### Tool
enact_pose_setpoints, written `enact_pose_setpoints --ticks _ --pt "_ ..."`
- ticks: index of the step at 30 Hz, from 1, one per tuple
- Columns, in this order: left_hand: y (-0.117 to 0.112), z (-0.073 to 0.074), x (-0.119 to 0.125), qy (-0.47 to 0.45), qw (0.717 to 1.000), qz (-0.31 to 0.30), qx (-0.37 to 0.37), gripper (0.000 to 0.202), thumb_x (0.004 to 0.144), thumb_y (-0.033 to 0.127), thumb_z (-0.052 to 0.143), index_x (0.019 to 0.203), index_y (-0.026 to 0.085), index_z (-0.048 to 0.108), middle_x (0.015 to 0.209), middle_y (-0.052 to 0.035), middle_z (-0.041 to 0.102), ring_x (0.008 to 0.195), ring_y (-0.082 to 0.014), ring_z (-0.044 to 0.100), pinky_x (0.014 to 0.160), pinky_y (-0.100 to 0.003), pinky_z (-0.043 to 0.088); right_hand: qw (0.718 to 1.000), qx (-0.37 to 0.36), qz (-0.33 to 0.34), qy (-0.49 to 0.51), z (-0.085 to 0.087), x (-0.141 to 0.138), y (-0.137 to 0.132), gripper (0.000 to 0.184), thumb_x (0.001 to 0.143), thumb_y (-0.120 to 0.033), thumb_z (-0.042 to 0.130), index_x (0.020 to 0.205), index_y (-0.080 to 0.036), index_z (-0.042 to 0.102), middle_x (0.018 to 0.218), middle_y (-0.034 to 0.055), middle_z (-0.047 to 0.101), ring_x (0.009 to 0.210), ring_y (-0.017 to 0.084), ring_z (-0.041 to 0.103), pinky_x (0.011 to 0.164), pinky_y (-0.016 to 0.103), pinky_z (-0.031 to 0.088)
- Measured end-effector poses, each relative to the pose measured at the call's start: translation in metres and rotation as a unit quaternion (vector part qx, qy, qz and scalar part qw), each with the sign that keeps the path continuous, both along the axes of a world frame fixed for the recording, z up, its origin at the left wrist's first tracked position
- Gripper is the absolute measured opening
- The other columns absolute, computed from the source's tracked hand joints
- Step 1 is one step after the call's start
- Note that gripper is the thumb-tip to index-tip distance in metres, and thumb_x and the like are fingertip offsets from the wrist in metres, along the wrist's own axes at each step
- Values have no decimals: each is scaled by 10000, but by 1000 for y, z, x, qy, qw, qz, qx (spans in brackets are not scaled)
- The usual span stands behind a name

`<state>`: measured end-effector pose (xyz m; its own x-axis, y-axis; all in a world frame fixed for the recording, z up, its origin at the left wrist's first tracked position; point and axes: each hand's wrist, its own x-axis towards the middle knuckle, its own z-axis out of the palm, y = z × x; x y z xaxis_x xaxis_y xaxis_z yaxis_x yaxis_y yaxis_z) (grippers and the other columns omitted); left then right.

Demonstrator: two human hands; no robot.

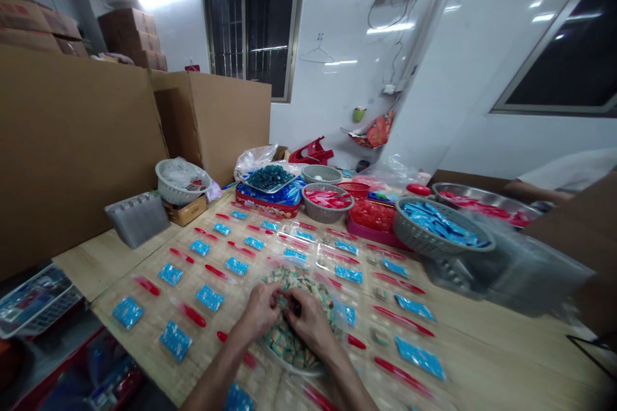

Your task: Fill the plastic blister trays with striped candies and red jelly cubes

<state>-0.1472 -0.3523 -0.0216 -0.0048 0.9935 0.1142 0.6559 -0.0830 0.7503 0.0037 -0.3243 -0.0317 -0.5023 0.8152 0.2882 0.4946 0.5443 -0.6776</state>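
My left hand (260, 313) and my right hand (311, 323) meet over a shallow dish of small green and orange wrapped pieces (289, 343) at the near middle of the table. Both hands have their fingers curled and pinched together among the pieces; what they grip is too small to make out. Around the dish, on a woven mat (159, 359), lie rows of blue packets (210, 297) and red stick-shaped items (193, 315), many in clear plastic trays (337, 257).
Grey baskets stand at the back: one with blue packets (441, 228), one with red items (328, 201). A white basket (180, 181) and big cardboard boxes (72, 141) fill the left. Another person's arm (540, 191) rests at the right by a metal bowl (484, 204).
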Motion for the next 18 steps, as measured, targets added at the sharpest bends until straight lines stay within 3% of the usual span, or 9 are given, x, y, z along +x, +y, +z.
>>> enact_pose_setpoints --ticks 9,18 --pt "2 -9 -2 -30 999 -9 -1 403 564 56 516 929 146 662 743 -25 651 676 -166 579 655 -257 456 1000 -11 -17 19 5 0 -3 186 674 -138 507 821 -170 617 753 31 623 722 188 554 675 278 400" --pt "-5 -1 2 66 996 -7 53 280 576 56 473 781 164 630 770 -43 631 769 -189 561 699 -268 411 999 -16 -9 29 6 0 -2 179 698 -93 448 745 -178 598 716 20 625 701 172 559 657 259 402"
